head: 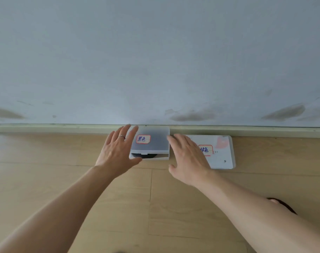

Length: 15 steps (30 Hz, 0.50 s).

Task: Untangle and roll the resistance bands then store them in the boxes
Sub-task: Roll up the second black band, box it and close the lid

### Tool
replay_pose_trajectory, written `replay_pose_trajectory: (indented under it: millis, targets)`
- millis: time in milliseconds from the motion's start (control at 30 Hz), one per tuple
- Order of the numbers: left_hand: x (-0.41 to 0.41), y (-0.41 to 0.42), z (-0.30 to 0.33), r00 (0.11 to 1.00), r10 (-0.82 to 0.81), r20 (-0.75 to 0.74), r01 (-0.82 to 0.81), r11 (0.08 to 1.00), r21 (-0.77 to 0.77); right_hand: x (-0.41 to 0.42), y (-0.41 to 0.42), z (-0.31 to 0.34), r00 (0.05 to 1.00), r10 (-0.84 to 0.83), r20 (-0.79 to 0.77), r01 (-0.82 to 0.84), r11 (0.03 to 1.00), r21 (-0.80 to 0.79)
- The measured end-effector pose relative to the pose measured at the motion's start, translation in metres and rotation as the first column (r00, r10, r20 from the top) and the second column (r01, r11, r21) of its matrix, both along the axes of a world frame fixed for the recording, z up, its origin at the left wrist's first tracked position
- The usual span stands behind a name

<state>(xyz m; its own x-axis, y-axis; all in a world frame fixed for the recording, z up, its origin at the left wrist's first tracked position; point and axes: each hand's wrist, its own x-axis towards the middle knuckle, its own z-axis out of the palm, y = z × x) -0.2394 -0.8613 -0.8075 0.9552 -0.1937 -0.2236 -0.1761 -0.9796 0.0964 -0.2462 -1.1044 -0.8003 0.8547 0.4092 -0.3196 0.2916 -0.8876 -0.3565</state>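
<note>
Head view | left hand (117, 152) flat, fingers spread, at left side of box (152, 143) | right hand (187, 157) spread over second box (223, 154) | black band (144, 155) inside first box, on floor (64, 161) by wall

Two boxes (149, 143) (222, 152) sit against the baseboard (64, 129); bare floor (119, 207) lies nearer.

Left box (152, 143): frosted translucent white, dark grey showing through the lid, black band (144, 155) visible through the front, white label (143, 139) with red border and blue handwriting. Right box (223, 152): opaque white with a faint pink patch near its top, same red-bordered white label (206, 150) with blue writing. Floor (46, 179): light tan wood grain planks; skirting board (64, 129) pale cream-green; wall (155, 61) pale grey-blue with dark smudges; silver ring (121, 136) on left hand (117, 152).
</note>
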Motion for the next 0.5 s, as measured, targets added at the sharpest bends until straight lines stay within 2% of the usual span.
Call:
replay_pose_trajectory:
  millis: [67,167,367,500]
  targets:
    - [0.000,0.016,-0.008,0.999,0.006,-0.047,-0.002,0.997,0.072,0.008,0.020,-0.002,0.998,0.049,-0.035,-0.049,0.999,-0.004]
    - [-0.002,0.021,-0.022,0.993,-0.098,-0.060,0.105,0.985,0.138,0.020,0.040,-0.011,0.993,0.102,-0.057,-0.105,0.992,-0.065]
    - [0.010,0.022,-0.040,0.965,-0.260,0.042,0.243,0.940,0.238,0.036,0.062,-0.030,0.985,0.147,0.084,-0.127,0.969,-0.210]
    - [0.007,0.026,-0.045,0.964,-0.262,0.055,0.244,0.943,0.226,0.036,0.066,-0.040,0.984,0.150,0.091,-0.126,0.966,-0.228]
